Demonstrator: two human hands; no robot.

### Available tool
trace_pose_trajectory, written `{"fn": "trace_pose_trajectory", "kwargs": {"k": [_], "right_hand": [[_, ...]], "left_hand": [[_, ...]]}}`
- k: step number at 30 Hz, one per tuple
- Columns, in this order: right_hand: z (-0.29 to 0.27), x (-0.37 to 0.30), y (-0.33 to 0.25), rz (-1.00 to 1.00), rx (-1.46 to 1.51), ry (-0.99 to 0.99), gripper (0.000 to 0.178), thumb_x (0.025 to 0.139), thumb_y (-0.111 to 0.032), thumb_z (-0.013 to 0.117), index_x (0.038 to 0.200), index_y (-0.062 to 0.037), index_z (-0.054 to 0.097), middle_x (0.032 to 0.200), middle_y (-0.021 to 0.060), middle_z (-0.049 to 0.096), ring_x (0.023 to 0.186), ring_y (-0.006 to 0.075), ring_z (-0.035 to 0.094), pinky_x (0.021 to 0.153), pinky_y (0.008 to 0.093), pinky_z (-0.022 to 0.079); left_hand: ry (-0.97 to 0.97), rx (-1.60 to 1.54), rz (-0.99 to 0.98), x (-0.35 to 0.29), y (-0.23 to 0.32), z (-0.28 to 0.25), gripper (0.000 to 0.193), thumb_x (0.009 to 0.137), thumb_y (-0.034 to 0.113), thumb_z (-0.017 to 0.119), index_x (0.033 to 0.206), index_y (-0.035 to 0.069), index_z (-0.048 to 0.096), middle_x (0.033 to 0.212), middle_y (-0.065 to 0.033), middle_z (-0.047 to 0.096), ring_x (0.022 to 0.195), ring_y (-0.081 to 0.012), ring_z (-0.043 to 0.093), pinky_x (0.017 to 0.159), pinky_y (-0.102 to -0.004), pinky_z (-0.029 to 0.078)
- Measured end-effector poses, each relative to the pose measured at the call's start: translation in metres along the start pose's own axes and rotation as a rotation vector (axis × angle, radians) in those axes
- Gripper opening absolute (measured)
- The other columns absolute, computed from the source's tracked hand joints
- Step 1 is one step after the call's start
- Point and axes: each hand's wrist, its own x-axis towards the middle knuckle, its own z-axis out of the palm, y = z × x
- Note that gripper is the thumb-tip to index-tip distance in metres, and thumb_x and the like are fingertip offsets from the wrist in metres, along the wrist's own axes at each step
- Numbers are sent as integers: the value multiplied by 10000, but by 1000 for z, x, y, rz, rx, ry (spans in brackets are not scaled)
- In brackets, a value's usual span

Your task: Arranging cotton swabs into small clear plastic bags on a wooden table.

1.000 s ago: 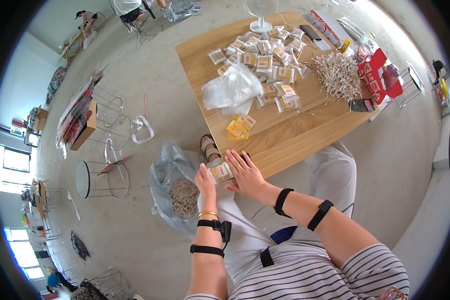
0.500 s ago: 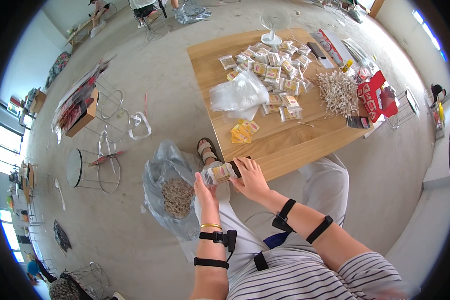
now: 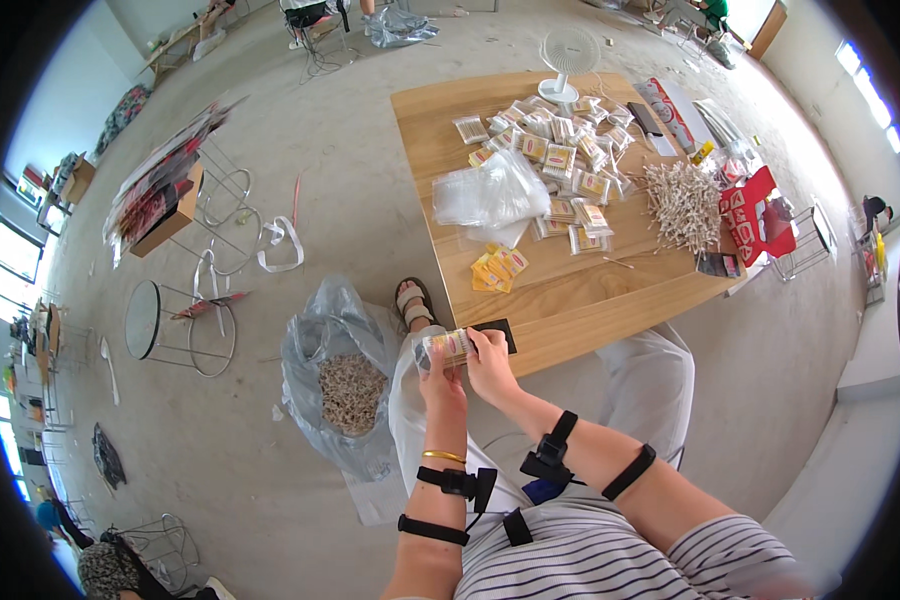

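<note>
Between my two hands, just off the near left corner of the table, is a clear plastic packet of cotton swabs [image 3: 448, 347] with a yellow card inside. My left hand [image 3: 442, 382] grips it from below, thumb over its front. My right hand [image 3: 490, 362] pinches its right end, though some fingertips are hidden. Beside the right fingers, a flat black piece [image 3: 498, 334] lies at the table edge. Farther back are yellow cards [image 3: 498, 267], a stack of clear plastic bags [image 3: 490, 190] and several filled swab packets [image 3: 560, 160]. Loose cotton swabs [image 3: 682, 205] form a heap on the right.
On the wooden table [image 3: 570, 300] stand a white fan [image 3: 568, 60] and an opened red box [image 3: 758, 215]. A grey plastic bag [image 3: 310, 340] with small brownish bits inside lies on the floor by my left leg. Left of it is a round stool [image 3: 144, 320].
My left hand has gone from partly opened beside the packet to wrapped around it. The packet is now more upright, and my right hand stays at its right end. The whole view has shifted slightly.
</note>
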Motion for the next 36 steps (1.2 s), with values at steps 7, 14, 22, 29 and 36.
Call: {"fn": "trace_pose_trajectory", "kwargs": {"k": [7,14,22,29,36], "right_hand": [[24,-9,-12,79,159,97,437,919,-5,484,1346,15,573,1285,254,514,1210,411,504,1057,454,429],[-13,7,12,-129,215,-120,360,938,-24,495,1266,8,641,1122,195,665,942,344,695,906,390,541],[-38,20,-3,529,598,-540,343,1004,-27,463,1275,-11,672,1115,86,725,836,102,687,767,285,563],[-37,15,-21,478,570,-622,356,1006,-53,521,1346,-29,623,1040,14,706,761,54,630,714,236,525],[-26,19,-3,519,817,-678,380,994,-74,577,1372,-51,591,958,-36,668,669,36,571,673,224,520]], "left_hand": [[-87,187,86,-5,-14,12,414,918,310,781,1209,65,618,1123,-79,684,939,-184,672,805,-311,551],[-83,82,134,-2,-9,8,402,925,307,772,1223,92,609,1080,-42,682,929,-152,680,786,-304,547],[-95,175,-19,-10,6,3,465,941,327,749,1265,59,550,1050,-32,651,901,-121,653,735,-297,539],[-73,121,-24,-1,3,-8,468,971,320,713,1291,38,519,1052,-50,641,935,-146,641,805,-310,538],[-138,124,-38,-4,22,-7,486,982,345,694,1309,29,521,1071,-39,646,973,-143,635,904,-328,515]]}}
